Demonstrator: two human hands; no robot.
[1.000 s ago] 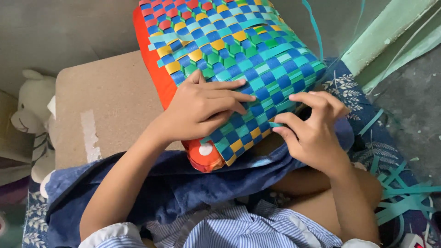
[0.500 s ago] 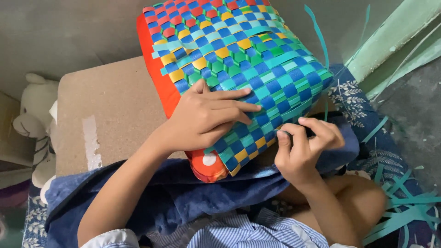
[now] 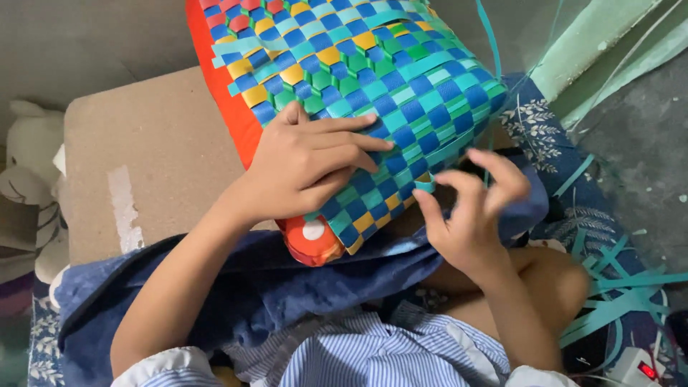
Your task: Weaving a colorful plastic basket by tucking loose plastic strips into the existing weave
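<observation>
A woven basket (image 3: 373, 79) of blue, teal, green, yellow and red plastic strips rests tilted on my lap, with an orange-red side on its left. My left hand (image 3: 308, 161) lies flat on the woven face, fingers pointing right. At the basket's lower edge, my right hand (image 3: 469, 211) pinches the end of a teal strip (image 3: 425, 185) between thumb and forefinger, the other fingers spread.
A brown cardboard sheet (image 3: 143, 150) lies to the left under the basket. A blue cloth (image 3: 301, 287) covers my lap. Loose teal strips (image 3: 616, 287) are scattered on the floor at the right. A white soft toy (image 3: 29, 165) sits at the far left.
The right hand slid left and down along the basket's lower edge and now pinches a strip end. The left hand stayed pressed on the weave.
</observation>
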